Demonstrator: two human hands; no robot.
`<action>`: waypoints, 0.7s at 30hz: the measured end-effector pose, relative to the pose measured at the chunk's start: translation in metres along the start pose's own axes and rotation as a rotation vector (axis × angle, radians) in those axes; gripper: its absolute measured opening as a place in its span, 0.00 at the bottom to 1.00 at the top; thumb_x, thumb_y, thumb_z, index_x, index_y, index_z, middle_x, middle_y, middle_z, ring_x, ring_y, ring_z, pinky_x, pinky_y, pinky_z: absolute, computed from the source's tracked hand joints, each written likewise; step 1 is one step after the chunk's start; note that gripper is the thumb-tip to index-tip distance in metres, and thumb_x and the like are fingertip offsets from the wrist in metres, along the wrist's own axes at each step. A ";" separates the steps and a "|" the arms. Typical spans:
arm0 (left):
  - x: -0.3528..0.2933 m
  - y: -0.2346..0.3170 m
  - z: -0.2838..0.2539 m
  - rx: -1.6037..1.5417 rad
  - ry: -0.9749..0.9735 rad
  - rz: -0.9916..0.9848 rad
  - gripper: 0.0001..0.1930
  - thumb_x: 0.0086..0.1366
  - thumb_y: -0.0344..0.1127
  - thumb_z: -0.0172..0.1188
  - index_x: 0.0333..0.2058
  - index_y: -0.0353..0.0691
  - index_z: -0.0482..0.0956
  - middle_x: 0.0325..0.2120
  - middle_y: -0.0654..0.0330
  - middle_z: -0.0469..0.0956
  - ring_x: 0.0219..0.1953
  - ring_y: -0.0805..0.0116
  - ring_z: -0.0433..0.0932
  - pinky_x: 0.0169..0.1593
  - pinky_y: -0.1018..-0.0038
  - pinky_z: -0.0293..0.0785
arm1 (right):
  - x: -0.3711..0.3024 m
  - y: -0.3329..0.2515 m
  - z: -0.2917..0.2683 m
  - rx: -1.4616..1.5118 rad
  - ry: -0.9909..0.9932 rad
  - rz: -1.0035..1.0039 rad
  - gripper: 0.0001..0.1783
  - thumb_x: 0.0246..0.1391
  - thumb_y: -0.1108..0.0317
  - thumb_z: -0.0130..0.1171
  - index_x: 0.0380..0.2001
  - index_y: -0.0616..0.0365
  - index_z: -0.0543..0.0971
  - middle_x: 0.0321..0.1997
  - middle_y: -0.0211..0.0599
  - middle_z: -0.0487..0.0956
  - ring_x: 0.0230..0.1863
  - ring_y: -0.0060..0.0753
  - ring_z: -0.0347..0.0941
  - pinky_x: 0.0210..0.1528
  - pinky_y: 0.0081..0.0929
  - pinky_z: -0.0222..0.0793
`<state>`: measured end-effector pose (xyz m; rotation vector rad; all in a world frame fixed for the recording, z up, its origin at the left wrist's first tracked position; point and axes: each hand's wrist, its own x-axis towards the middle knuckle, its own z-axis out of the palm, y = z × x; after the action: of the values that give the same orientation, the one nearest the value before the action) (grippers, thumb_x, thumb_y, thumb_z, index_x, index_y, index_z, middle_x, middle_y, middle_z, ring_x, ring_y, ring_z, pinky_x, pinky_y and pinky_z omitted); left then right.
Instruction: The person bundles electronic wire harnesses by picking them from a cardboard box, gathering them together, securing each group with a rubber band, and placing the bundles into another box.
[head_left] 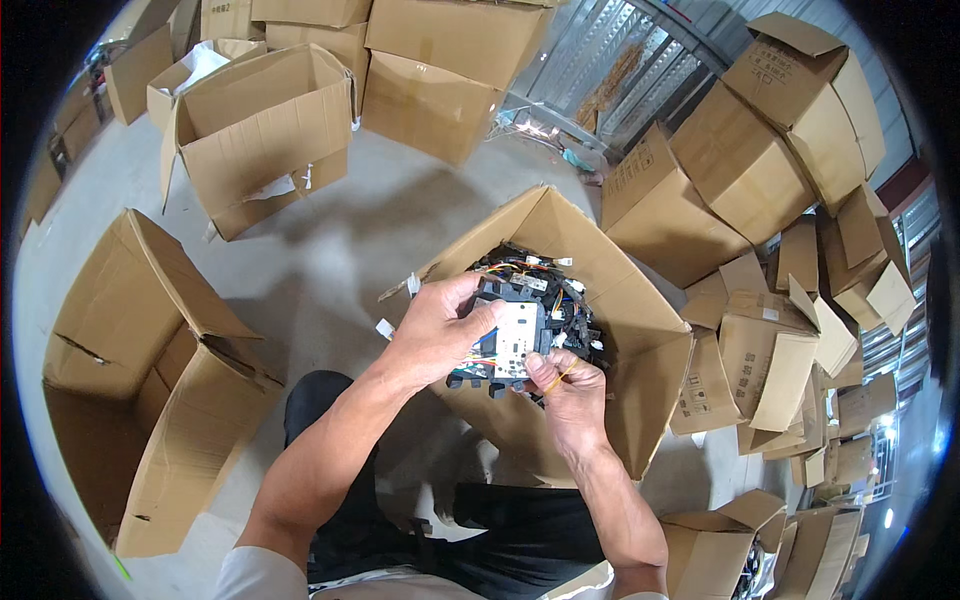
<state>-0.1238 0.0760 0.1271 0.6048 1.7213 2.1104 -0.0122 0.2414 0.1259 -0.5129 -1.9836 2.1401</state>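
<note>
My left hand (437, 325) grips a black plastic module with a pale circuit board (517, 340) on its upper face, the thumb pressing on the board's top left. Coloured wires show along the module's left side. At the board's lower right corner, my right hand (577, 405) is closed in a pinch, with a thin yellow wire (566, 372) between thumb and forefinger. Both hands are over an open cardboard box (645, 400). Inside it lies a heap of black modules and cables (575, 320) with small white connectors, partly covered by the held module.
An open carton (170, 440) stands on the grey floor at my left. Farther off is another open carton (255, 120), with large cartons (430, 105) behind it. Stacked cartons (740, 160) and flattened, folded boxes (770, 350) crowd the right side. My dark-trousered legs are close below.
</note>
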 end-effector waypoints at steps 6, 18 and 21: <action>0.001 0.002 0.003 -0.002 -0.002 0.008 0.11 0.67 0.30 0.60 0.46 0.30 0.78 0.33 0.66 0.79 0.35 0.81 0.75 0.39 0.78 0.75 | -0.001 0.000 -0.002 0.029 0.001 -0.004 0.08 0.55 0.66 0.68 0.31 0.61 0.83 0.29 0.29 0.81 0.29 0.19 0.72 0.35 0.21 0.71; -0.001 0.003 0.001 0.030 0.017 0.004 0.12 0.67 0.30 0.60 0.46 0.29 0.78 0.31 0.67 0.78 0.33 0.82 0.73 0.37 0.78 0.73 | 0.000 0.001 0.001 -0.026 0.000 0.025 0.07 0.56 0.68 0.67 0.30 0.61 0.82 0.29 0.30 0.81 0.29 0.20 0.72 0.34 0.22 0.73; -0.001 0.003 0.001 0.037 0.019 0.011 0.12 0.67 0.30 0.60 0.46 0.29 0.78 0.31 0.67 0.78 0.33 0.82 0.72 0.37 0.79 0.73 | 0.001 0.003 -0.001 -0.033 -0.009 0.017 0.08 0.56 0.66 0.67 0.30 0.60 0.83 0.30 0.30 0.81 0.29 0.20 0.74 0.35 0.23 0.74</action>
<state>-0.1225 0.0754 0.1295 0.6074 1.7746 2.1024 -0.0124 0.2425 0.1224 -0.5280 -2.0297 2.1264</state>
